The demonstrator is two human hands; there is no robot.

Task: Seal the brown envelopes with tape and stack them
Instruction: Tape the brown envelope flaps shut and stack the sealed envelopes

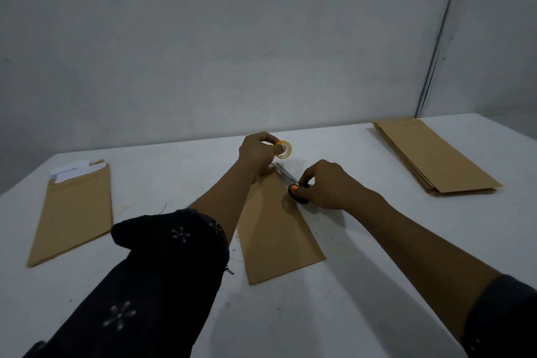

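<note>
A brown envelope (pixel 276 238) lies lengthwise in the middle of the white table (pixel 363 256). My left hand (pixel 257 152) holds a small yellow roll of tape (pixel 284 149) just above the envelope's far end. My right hand (pixel 325 184) grips the black and orange handles of a pair of scissors (pixel 292 183), whose blades point toward the tape roll and lie over the envelope's far right corner. Whether a strip of tape runs between roll and envelope cannot be made out.
A stack of brown envelopes (pixel 433 154) lies at the far right of the table. At the left lie more brown envelopes (pixel 72 212) with white paper (pixel 72 173) sticking out of the open top. A grey wall stands behind the table.
</note>
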